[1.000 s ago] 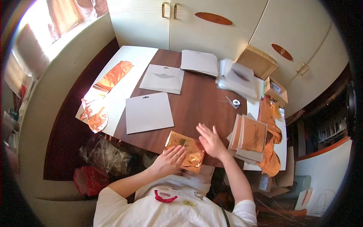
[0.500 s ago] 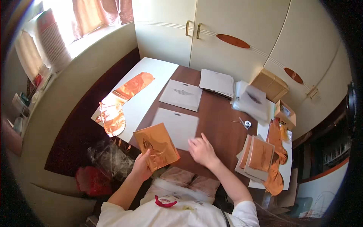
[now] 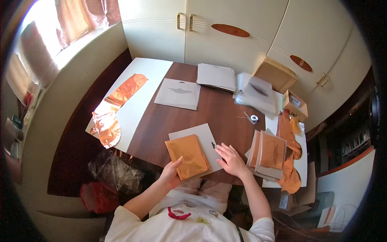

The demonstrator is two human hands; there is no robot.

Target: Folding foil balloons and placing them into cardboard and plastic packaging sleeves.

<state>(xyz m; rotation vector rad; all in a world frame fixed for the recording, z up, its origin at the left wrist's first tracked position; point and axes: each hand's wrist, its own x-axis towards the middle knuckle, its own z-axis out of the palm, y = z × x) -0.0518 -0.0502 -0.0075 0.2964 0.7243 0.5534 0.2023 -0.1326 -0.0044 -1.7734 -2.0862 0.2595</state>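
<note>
My left hand (image 3: 171,173) grips the near edge of a folded copper foil packet (image 3: 187,155) that lies over a pale grey card sleeve (image 3: 205,139) at the table's front edge. On the sleeve's right side rests my right hand (image 3: 231,159), flat and fingers spread, pressing it to the brown table (image 3: 225,115). A stack of copper-filled sleeves (image 3: 268,153) sits just right of that hand.
A crumpled copper foil balloon (image 3: 113,111) lies on a white sheet at the left. Grey sleeves (image 3: 179,93) and a pile of them (image 3: 216,76) lie farther back, with clear bags (image 3: 258,92), cardboard boxes (image 3: 276,74) and a tape roll (image 3: 254,118) at the right.
The copper packet went from the table's front edge, up in my left hand, then down onto the grey sleeve, which now lies at the front edge. My right hand moved onto the sleeve.
</note>
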